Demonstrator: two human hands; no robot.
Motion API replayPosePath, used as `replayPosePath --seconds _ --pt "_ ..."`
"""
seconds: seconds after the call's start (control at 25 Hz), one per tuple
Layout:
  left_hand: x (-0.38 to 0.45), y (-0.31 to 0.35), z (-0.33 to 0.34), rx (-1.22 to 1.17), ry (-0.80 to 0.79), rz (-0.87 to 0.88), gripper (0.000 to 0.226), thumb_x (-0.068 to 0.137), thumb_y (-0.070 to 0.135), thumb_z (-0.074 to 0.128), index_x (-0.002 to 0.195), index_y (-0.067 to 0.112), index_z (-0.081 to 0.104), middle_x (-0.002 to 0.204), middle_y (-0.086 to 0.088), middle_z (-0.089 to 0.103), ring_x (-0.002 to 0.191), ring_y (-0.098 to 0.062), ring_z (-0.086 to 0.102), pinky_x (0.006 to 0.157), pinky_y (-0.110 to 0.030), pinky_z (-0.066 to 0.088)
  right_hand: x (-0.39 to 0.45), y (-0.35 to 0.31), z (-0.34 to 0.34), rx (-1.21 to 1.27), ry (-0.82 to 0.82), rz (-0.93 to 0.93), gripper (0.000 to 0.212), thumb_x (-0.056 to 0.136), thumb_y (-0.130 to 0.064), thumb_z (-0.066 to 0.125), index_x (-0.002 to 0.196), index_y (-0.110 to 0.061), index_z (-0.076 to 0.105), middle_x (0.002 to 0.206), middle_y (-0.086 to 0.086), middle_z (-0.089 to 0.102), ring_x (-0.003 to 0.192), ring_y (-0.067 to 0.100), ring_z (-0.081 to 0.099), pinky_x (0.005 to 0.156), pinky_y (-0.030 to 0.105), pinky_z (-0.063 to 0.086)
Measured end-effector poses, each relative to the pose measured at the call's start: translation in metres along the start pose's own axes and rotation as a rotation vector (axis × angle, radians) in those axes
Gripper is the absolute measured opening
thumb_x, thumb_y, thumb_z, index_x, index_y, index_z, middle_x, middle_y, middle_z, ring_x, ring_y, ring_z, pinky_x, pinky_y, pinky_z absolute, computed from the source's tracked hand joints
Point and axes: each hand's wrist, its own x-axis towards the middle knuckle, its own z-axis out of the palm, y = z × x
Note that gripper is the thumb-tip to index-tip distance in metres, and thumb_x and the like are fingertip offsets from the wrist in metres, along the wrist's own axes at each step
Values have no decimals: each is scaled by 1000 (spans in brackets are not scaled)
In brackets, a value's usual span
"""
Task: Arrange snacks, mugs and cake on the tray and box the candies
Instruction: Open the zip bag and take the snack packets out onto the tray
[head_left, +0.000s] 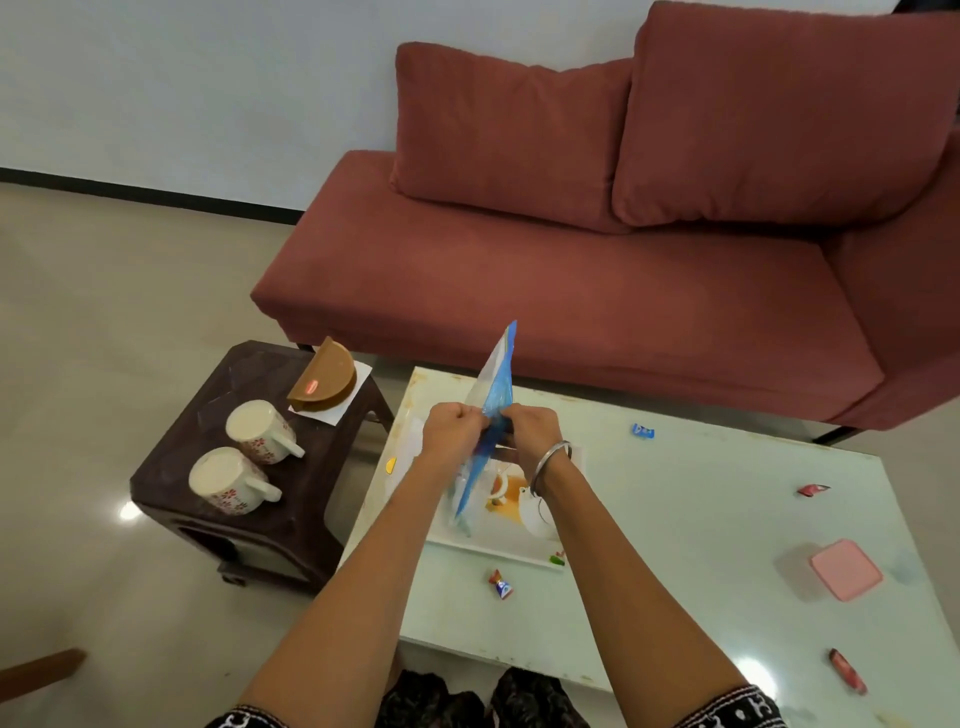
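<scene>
Both hands were raised together over the white surface (701, 519), and both were closed on one blue and white snack packet (496, 384). The left hand (452, 428) pinched the packet from the left side, and the right hand (530, 428) pinched it from the right side, so that the knuckles of the two hands were almost touching. The packet stood nearly upright, with its upper end pointing away toward the sofa (597, 270) and its lower end hanging down between the wrists. A metal bangle (550, 462) was on the right wrist.

Directly under the hands lay the white tray (498, 548), which had an orange picture printed on it. The packet was above the tray; if it touched the tray, I could not tell.

Several wrapped candies lay loose on the surface: a red and blue candy (501, 584) just in front of the tray, a blue candy (643, 431) farther away, a red candy (813, 489) to the right, and another red candy (848, 671) near the right front edge. A small yellow piece (390, 465) lay beside the left edge of the tray. A box with a pink lid (845, 569) stood at the right, well apart from the tray.

On the dark side table (171, 467) to the left stood two flowered mugs, the far mug (260, 431) and the near mug (228, 480), and behind them a half-round brown cake (324, 382) on a white paper (358, 384).
</scene>
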Motion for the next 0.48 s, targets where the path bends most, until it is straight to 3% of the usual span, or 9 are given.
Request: replayPosePath --seconds 0.08,0.2,0.28,0.36,0.48 --pt "-3 -1 7 282 8 180 16 92 21 49 92 6 55 88 -9 58 80 -19 55 63 -21 46 1 3 0 -84 42 -40 21 85 -8 46 72 -4 62 87 19 68 78 30 69 58 35 59" --pt "-1 -4 12 480 -100 275 25 96 22 39 108 6 55 101 -13 61 91 -25 59 81 -34 52 1 12 -1 -102 20 -71 21 89 -20 54 82 -4 65 86 12 68 75 24 68 55 30 58" --pt "3 -6 13 509 -120 288 24 97 19 37 106 6 55 108 -16 62 94 -26 60 86 -39 53 5 15 -4 -140 19 -74 24 91 -21 54 87 -1 66 86 15 68 80 29 68 63 36 60" --pt "8 -10 15 455 -122 242 21 97 20 36 93 7 53 101 -17 61 88 -27 60 80 -39 55 7 14 -6 -281 53 -113 28 93 -22 51 80 -2 65 87 20 68 84 35 67 74 44 59" --pt "11 -18 23 367 -79 181 24 96 20 35 81 8 49 89 -17 57 80 -28 58 74 -41 55 8 15 -6 -573 153 -239 32 94 -22 48 66 -7 55 79 20 63 74 29 59 71 33 50"
